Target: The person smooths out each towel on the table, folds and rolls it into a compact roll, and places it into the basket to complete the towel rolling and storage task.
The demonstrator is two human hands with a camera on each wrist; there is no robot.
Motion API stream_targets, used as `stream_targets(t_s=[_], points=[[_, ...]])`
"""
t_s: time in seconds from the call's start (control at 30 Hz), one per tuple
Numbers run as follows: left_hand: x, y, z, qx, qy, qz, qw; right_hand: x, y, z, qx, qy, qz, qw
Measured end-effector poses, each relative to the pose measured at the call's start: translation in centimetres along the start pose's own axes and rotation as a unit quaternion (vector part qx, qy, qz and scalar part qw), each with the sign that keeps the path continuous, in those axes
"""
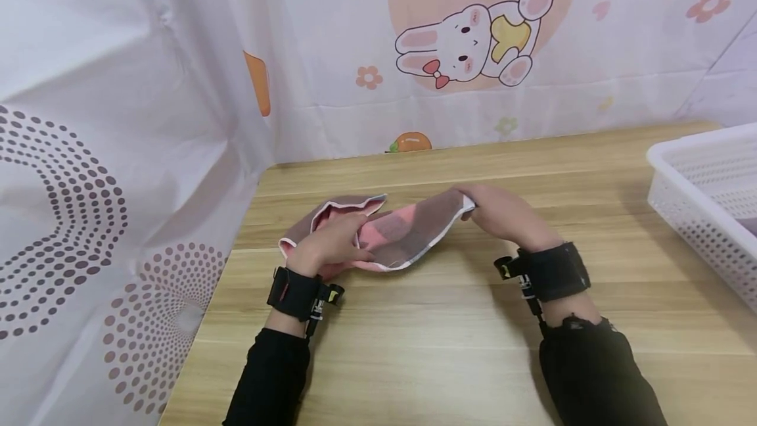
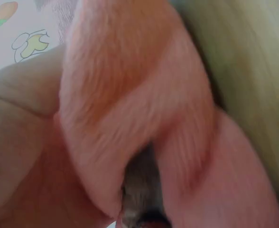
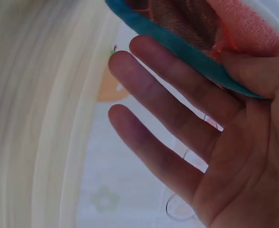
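A towel in pink and grey-brown with white edging stretches between both hands above the wooden table. Its left part is bunched and folded over, with the left hand gripping it there. Close up in the left wrist view, a thick pink fold of the towel covers most of the frame and hides the fingers. At the towel's right end, the right hand pinches a corner. The right wrist view shows the thumb over the teal edge of the towel, while the other fingers extend fairly straight.
A white perforated plastic basket stands at the table's right edge. Behind the wooden table hangs a printed curtain with a rabbit drawing, and a dotted white sheet borders the left side.
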State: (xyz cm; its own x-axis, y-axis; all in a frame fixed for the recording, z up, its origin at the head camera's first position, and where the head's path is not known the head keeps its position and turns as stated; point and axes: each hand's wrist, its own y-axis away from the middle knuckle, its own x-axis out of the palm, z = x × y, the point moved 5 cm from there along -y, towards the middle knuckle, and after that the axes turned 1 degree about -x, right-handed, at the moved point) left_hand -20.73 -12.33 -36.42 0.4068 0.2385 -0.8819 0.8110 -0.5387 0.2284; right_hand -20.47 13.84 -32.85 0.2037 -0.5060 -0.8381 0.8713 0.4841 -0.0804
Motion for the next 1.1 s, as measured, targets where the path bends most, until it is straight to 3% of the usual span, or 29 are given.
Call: stream_targets(t_s=[0.17,0.43,0.6,0.73,1.0,1.1], points=[[0.1,-0.2,0.3,-0.021,0.023,0.012,0.9994,-1.3,1.0,-1.8,0.026,-0.020,0.017,0.9993],[0.5,-0.5,0.5,-0.025,0.061,0.030,0.9974,-1.9,2.6,-5.1,0.044,-0.049,0.040,0.9970],[0.6,-0.6,0.5,-0.038,0.086,0.034,0.9950,-2.1,4.1,-7.5,0.046,0.013,0.049,0.9977],[0.5,-0.5,0.4,-0.035,0.080,0.040,0.9954,-1.9,5.2,-8.8,0.046,0.052,0.060,0.9957],[0.0,-0.4,0.8,-0.033,0.039,0.013,0.9986,-1.4,5.9,-7.8,0.030,-0.011,0.116,0.9927],[-0.2,-0.3,0.9,-0.044,0.037,-0.013,0.9983,-0.9,5.5,-6.4,0.013,0.001,0.130,0.9914]])
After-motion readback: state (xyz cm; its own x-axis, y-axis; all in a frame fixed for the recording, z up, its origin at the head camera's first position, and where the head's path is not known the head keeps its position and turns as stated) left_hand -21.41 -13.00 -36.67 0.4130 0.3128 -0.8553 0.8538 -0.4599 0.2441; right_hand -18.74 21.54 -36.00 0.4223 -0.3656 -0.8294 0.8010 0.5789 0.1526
